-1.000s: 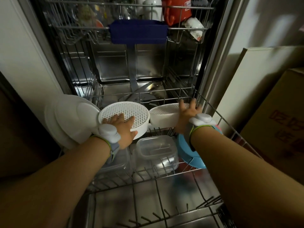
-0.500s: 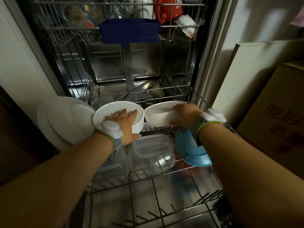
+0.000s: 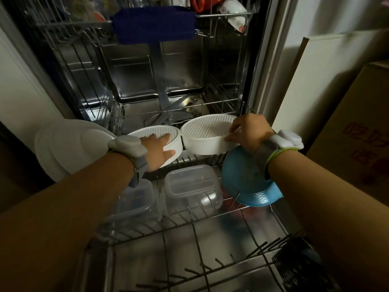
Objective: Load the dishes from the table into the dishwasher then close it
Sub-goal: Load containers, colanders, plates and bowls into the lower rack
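Observation:
The lower dishwasher rack [image 3: 189, 234] is pulled out in front of me. Two white perforated round dishes lie upside down at its back. My left hand [image 3: 159, 149] holds the left white dish [image 3: 174, 144], fingers on top and thumb on its side wall. My right hand [image 3: 248, 133] grips the right white dish [image 3: 206, 133] at its right edge. A blue bowl [image 3: 246, 186] leans on its side under my right wrist. Two clear plastic containers [image 3: 191, 186] sit upside down in the middle of the rack.
A large white plate [image 3: 69, 146] stands at the rack's left side. The upper rack [image 3: 225, 16] holds a red mug [image 3: 202, 3], cups and a blue part. A black cutlery basket [image 3: 299, 268] sits at the near right. Cardboard boxes [image 3: 357, 123] stand at right.
My right hand has shifted to the right dish's right edge and curled round it; that dish now lies flatter. My left hand stays on the left dish. The view moved slightly closer.

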`<state>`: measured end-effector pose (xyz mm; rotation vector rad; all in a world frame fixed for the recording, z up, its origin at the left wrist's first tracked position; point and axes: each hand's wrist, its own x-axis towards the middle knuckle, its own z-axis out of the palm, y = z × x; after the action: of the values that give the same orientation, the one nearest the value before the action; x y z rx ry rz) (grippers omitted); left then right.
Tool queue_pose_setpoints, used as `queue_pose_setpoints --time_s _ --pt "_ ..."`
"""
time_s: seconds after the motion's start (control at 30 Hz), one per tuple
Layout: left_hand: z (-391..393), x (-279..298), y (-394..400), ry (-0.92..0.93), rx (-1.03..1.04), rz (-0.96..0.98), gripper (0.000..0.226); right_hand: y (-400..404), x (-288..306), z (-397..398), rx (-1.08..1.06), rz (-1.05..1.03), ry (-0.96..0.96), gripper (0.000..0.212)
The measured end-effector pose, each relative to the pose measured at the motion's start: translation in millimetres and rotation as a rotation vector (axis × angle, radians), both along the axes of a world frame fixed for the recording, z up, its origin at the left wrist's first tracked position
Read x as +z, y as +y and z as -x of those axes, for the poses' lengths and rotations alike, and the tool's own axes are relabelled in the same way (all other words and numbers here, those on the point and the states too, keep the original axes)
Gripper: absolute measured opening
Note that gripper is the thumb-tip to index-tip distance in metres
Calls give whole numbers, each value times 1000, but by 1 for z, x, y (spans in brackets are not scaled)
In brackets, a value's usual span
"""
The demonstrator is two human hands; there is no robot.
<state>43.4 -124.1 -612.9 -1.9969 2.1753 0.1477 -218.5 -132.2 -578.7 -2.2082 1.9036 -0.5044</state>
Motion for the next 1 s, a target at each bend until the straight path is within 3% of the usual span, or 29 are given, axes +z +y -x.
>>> queue_pose_setpoints --time_s 0.27,0.67,0.83,1.0 --pt "14 -1 14 -64 2 108 57 1 2 1 4 22 64 26" --pt "16 -16 16 -20 69 -27 63 -6 7 -16 -39 -134 125 31" --pt "3 -14 25 -106 -39 39 87 -5 10 -8 -46 -39 40 24" --pt "-3 -8 29 -109 -37 77 83 -8 5 -8 -89 23 -51 23"
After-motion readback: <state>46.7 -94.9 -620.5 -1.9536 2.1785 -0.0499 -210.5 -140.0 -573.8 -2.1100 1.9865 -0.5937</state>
